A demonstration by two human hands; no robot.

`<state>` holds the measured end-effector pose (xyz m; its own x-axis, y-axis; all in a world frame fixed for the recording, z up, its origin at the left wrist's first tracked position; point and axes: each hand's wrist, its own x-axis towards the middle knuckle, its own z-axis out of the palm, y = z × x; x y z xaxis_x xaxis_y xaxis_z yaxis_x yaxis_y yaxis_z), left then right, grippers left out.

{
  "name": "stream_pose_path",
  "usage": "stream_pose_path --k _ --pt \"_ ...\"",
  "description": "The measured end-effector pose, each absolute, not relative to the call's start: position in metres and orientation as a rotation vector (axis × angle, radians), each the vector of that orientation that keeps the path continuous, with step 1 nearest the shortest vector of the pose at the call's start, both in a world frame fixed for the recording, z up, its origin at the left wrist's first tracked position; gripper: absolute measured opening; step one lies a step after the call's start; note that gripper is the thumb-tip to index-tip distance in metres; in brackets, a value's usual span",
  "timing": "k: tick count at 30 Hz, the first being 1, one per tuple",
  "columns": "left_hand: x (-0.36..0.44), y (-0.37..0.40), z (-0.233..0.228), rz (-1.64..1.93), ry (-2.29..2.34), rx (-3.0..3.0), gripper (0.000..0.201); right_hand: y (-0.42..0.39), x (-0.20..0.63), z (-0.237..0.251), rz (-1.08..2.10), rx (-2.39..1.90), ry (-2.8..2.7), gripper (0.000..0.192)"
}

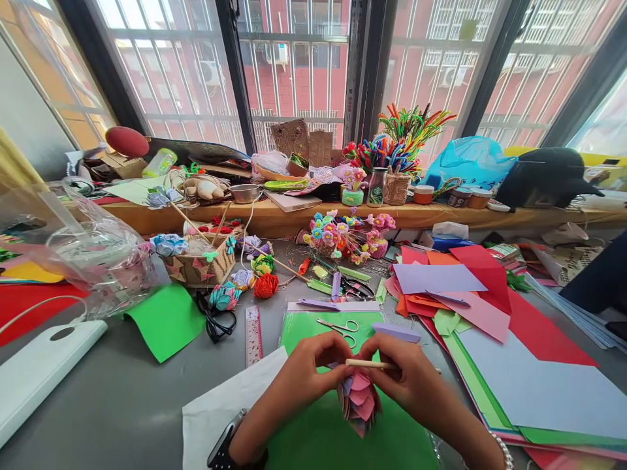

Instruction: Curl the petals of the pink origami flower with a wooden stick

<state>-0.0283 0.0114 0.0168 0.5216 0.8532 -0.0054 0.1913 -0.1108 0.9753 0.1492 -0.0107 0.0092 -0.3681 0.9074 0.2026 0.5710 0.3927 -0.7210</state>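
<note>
Both hands meet over a green sheet on the desk. My left hand is closed, its thumb and fingers pinching the top of a pink and purple paper flower that hangs petals down. My right hand is closed round a thin wooden stick, which lies level across the flower's top; its fingertips also touch the flower. Just beyond the hands, small scissors lie on the green sheet. A folded purple paper strip is beside my right hand.
Stacked coloured paper covers the right side. A ruler, black cable, green paper and white power strip lie to the left. Farther back are finished paper flowers, a cardboard box and a crowded windowsill.
</note>
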Motion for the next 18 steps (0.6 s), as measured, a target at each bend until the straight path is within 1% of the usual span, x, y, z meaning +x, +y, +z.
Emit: stream_pose_path --k 2,6,8,12,18 --pt "-0.028 0.012 0.015 0.730 0.931 1.624 0.014 -0.010 0.148 0.007 0.700 -1.253 -2.085 0.006" --pt "-0.028 0.014 0.011 0.757 0.980 1.669 0.003 -0.008 0.148 0.002 0.556 -1.214 -2.134 0.016" --pt "-0.028 0.015 0.010 0.779 1.008 1.705 0.003 -0.007 0.149 0.000 0.476 -1.179 -2.156 0.017" --pt "-0.030 0.017 0.010 0.755 0.989 1.696 0.003 -0.004 0.149 -0.004 0.360 -1.100 -2.198 0.010" --pt "-0.036 0.016 0.013 0.686 0.955 1.737 0.006 -0.004 0.150 -0.008 0.327 -1.070 -2.201 0.010"
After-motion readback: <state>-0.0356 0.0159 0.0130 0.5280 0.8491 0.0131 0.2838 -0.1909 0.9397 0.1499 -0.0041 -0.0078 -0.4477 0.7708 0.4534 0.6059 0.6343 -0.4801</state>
